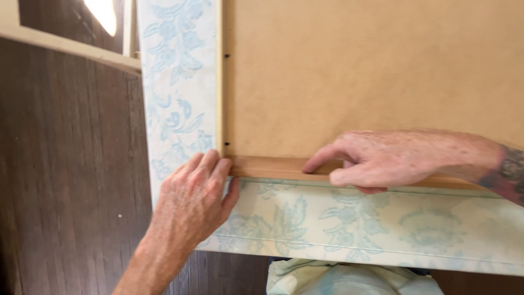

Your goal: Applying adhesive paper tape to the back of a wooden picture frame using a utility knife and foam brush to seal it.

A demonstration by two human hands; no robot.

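Observation:
A wide frame covered in white fabric with a pale blue flower pattern lies face down, with a tan fibreboard backing panel set inside it. A thin brown wooden strip runs along the panel's lower edge. My left hand rests on the frame's lower left corner, its fingertips touching the strip's left end. My right hand presses on the strip farther right, index finger stretched along it and thumb at its lower edge.
Dark wooden floorboards lie to the left and below the frame. A pale wooden frame piece crosses the top left corner. Pale green clothing shows at the bottom edge.

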